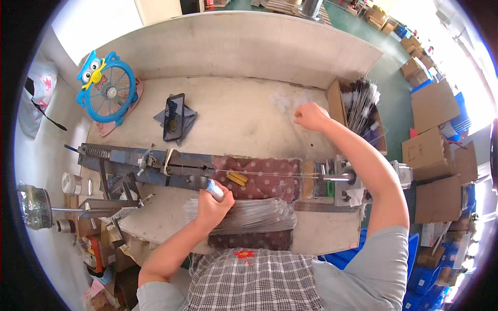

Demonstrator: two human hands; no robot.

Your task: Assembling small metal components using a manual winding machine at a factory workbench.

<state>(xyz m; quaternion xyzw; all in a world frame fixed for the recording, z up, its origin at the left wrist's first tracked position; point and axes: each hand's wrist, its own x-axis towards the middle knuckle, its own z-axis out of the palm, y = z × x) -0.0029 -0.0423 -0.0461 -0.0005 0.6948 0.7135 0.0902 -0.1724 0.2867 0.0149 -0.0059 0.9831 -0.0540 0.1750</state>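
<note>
Head camera: a worker's left hand (211, 208) wraps a white-and-blue handle (215, 191) beside a metal rig (181, 170); the right hand (312, 117) curls near a box (336, 103), any grip impossible to tell. A strand bundle (254, 215) lies near the apron (249, 282), presumably for easy reach.

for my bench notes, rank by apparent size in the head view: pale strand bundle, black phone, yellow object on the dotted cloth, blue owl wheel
1. Pale strand bundle and blue owl wheel: too close to rank
2. Black phone
3. Yellow object, clearly smallest
</note>
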